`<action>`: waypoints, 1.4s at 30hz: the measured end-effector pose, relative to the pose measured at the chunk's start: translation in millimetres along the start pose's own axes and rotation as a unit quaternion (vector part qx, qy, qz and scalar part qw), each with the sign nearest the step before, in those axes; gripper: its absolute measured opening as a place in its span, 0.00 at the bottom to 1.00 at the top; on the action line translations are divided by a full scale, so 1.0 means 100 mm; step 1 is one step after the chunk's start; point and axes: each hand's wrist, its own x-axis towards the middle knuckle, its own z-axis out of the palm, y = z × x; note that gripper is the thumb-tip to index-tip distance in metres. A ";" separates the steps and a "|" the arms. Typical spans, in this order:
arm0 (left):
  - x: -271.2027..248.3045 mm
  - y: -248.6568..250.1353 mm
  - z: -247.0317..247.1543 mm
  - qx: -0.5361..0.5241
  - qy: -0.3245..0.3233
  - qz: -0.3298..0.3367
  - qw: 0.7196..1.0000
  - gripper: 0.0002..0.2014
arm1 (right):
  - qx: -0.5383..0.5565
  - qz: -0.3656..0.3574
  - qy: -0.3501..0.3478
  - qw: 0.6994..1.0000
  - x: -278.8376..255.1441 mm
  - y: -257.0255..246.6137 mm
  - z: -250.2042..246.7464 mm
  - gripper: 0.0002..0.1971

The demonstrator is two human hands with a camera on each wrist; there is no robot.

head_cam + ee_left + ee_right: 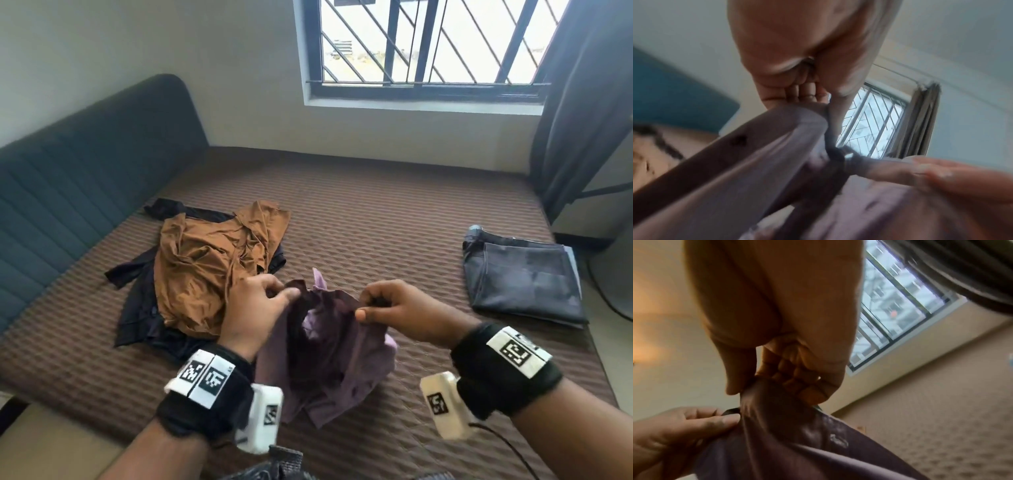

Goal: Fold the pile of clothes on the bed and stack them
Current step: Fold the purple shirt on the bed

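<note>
Both hands hold up a crumpled purple garment [329, 356] above the near part of the bed. My left hand [263, 301] pinches its dark upper edge on the left. My right hand [380, 305] pinches the same edge on the right. The cloth hangs down between my wrists, its lower part resting on the bed. In the left wrist view the purple garment [760, 162] stretches from my left hand [818, 100] toward the other hand. In the right wrist view my right hand [777, 386] grips the purple garment [789, 443]. An unfolded pile, a brown garment [212, 263] over black clothes [144, 308], lies to the left.
A folded dark grey garment [524, 277] lies on the right side of the brown quilted bed [376, 205]. A teal headboard [68, 192] runs along the left. A barred window [428, 44] and a dark curtain [582, 120] stand behind the bed.
</note>
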 end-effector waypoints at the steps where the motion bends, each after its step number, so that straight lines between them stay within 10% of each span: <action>1: -0.06 0.08 0.07 -0.071 -0.015 -0.008 0.997 0.10 | 0.059 0.001 -0.002 0.998 0.02 0.00 0.08 0.09; 7: -0.36 0.37 0.27 -0.244 0.016 0.039 0.969 0.10 | 0.292 -0.045 0.084 0.952 0.10 -0.07 0.35 0.16; 14: -0.38 0.43 0.27 -0.392 -0.050 -0.029 0.918 0.10 | 0.201 -0.094 0.162 0.962 0.07 -0.15 0.34 0.06; 42: -0.44 0.20 0.40 -0.363 -0.085 -0.154 0.915 0.04 | 0.209 0.018 0.184 0.960 0.08 0.04 0.67 0.04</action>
